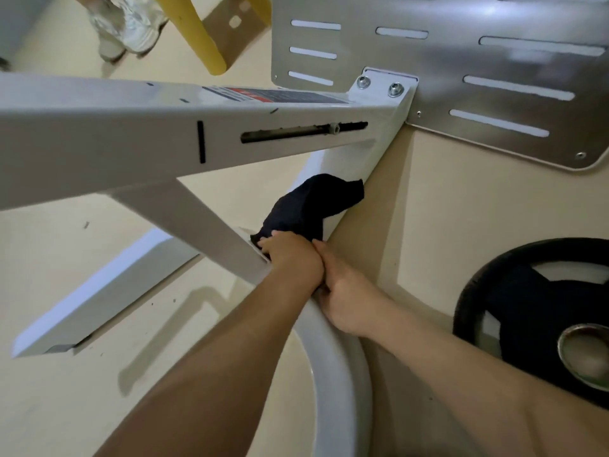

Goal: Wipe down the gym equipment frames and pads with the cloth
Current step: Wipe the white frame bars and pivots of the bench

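Observation:
A dark navy cloth [313, 206] lies bunched on a sloping white tube of the machine frame [333, 341], just below a wide white beam [99, 133] with a slot and a label. My left hand [293, 258] grips the cloth's near end where a diagonal white strut meets the tube. My right hand [346, 298] sits right beside it, fingers curled round the curved white tube. The two hands touch at the knuckles.
A slotted steel footplate [461, 61] is bolted to the beam at upper right. A black weight plate [534, 315] lies on the beige floor at the right. A yellow frame [204, 37] and someone's white shoes [131, 24] are at the top left.

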The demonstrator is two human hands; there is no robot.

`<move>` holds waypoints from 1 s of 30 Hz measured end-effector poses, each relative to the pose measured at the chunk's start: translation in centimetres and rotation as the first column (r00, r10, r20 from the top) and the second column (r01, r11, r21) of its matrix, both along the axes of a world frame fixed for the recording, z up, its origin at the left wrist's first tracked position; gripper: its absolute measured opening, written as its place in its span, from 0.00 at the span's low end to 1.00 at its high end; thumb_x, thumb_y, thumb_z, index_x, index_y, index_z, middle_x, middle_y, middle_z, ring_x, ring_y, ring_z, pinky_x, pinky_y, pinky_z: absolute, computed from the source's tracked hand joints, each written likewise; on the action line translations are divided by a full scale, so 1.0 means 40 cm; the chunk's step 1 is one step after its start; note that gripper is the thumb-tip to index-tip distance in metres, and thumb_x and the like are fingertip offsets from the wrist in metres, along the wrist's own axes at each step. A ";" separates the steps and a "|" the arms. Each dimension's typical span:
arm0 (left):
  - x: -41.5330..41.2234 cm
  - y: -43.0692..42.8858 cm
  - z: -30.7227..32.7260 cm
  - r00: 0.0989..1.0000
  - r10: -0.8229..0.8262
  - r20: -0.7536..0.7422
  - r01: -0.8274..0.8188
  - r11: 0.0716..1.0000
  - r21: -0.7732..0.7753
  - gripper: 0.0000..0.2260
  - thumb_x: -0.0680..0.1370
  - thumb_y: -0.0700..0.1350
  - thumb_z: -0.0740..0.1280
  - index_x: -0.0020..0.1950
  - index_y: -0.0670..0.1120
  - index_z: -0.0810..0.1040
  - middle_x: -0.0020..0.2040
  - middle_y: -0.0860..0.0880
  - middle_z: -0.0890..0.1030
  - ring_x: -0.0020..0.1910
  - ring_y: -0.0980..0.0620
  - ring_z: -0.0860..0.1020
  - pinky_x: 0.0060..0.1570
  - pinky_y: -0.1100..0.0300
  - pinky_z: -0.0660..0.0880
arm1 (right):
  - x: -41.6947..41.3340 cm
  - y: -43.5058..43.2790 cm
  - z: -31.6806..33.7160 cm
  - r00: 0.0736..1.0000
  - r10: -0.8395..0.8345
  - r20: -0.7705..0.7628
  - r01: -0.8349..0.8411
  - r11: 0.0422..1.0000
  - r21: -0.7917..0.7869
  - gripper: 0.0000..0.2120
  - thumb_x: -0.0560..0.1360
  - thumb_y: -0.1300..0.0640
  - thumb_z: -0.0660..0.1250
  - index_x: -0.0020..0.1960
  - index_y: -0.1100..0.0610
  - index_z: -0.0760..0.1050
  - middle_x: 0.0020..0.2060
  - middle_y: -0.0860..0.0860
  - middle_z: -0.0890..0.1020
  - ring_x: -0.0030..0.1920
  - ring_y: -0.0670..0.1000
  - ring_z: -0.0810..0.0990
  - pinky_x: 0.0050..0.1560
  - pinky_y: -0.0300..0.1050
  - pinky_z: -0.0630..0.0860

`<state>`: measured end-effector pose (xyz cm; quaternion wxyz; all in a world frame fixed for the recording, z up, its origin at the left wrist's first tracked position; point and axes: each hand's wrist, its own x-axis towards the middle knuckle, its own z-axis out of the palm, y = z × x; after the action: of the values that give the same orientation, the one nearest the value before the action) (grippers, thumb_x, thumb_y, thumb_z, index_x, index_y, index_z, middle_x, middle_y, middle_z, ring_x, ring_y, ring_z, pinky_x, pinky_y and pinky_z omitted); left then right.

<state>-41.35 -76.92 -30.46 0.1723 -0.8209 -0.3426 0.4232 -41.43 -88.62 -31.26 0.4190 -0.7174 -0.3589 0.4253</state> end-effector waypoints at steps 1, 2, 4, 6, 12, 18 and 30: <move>0.006 -0.021 0.010 0.993 -0.079 -0.085 0.079 0.997 -0.009 0.18 0.80 0.42 0.58 0.68 0.41 0.72 0.65 0.41 0.75 0.63 0.42 0.75 0.60 0.51 0.74 | -0.011 -0.012 0.002 0.998 -0.045 -0.043 0.045 0.999 -0.006 0.37 0.78 0.59 0.61 0.79 0.49 0.43 0.76 0.50 0.59 0.72 0.52 0.66 0.71 0.48 0.65; 0.003 -0.032 0.011 0.987 -0.125 -0.103 0.123 0.992 -0.031 0.15 0.79 0.40 0.58 0.63 0.43 0.77 0.59 0.44 0.80 0.57 0.45 0.79 0.55 0.54 0.77 | -0.013 -0.028 0.008 0.994 -0.076 -0.076 0.074 0.997 -0.029 0.36 0.78 0.59 0.60 0.79 0.49 0.43 0.74 0.50 0.64 0.70 0.51 0.68 0.69 0.47 0.67; 0.000 -0.038 0.005 0.987 -0.138 -0.078 0.139 0.990 0.005 0.14 0.79 0.42 0.60 0.62 0.45 0.78 0.57 0.46 0.80 0.57 0.46 0.78 0.52 0.55 0.76 | -0.004 -0.058 0.021 0.991 -0.082 -0.108 0.074 0.995 -0.069 0.36 0.77 0.64 0.58 0.78 0.48 0.44 0.72 0.50 0.67 0.68 0.51 0.69 0.68 0.44 0.67; -0.004 -0.019 0.013 0.998 -0.069 -0.012 0.069 0.997 -0.021 0.25 0.79 0.49 0.63 0.74 0.41 0.65 0.70 0.38 0.69 0.67 0.40 0.70 0.61 0.49 0.71 | 0.006 -0.075 0.033 0.991 -0.070 -0.111 0.063 0.996 -0.067 0.35 0.77 0.67 0.55 0.78 0.50 0.45 0.74 0.49 0.63 0.71 0.48 0.64 0.68 0.35 0.61; 0.042 0.065 0.037 0.904 0.351 0.245 -0.342 0.936 -0.082 0.63 0.63 0.67 0.73 0.76 0.37 0.35 0.69 0.36 0.61 0.68 0.39 0.65 0.65 0.50 0.65 | 0.025 -0.041 0.043 0.971 -0.143 -0.194 0.134 0.989 -0.060 0.32 0.78 0.65 0.56 0.78 0.51 0.49 0.75 0.48 0.60 0.72 0.47 0.62 0.67 0.33 0.58; -0.008 -0.040 0.081 0.999 0.015 -0.050 -0.016 1.000 -0.018 0.44 0.78 0.59 0.61 0.76 0.35 0.36 0.77 0.33 0.49 0.75 0.35 0.55 0.71 0.46 0.59 | 0.029 -0.056 0.081 0.949 -0.294 -0.113 0.292 0.956 -0.041 0.35 0.77 0.67 0.55 0.78 0.49 0.46 0.78 0.47 0.51 0.76 0.48 0.52 0.70 0.37 0.49; -0.546 -0.398 0.066 0.666 -0.307 0.679 0.565 0.802 -0.192 0.25 0.73 0.54 0.65 0.69 0.48 0.74 0.72 0.50 0.70 0.76 0.49 0.58 0.69 0.46 0.66 | -0.116 -0.147 0.077 0.861 -0.184 -0.474 0.113 0.978 -0.174 0.12 0.80 0.50 0.58 0.61 0.52 0.72 0.54 0.48 0.78 0.57 0.50 0.75 0.58 0.44 0.69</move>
<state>-63.17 -92.84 -27.84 -0.0168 -0.9878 -0.0772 0.1342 -46.07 -94.50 -28.16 0.4757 -0.6404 -0.1545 0.5828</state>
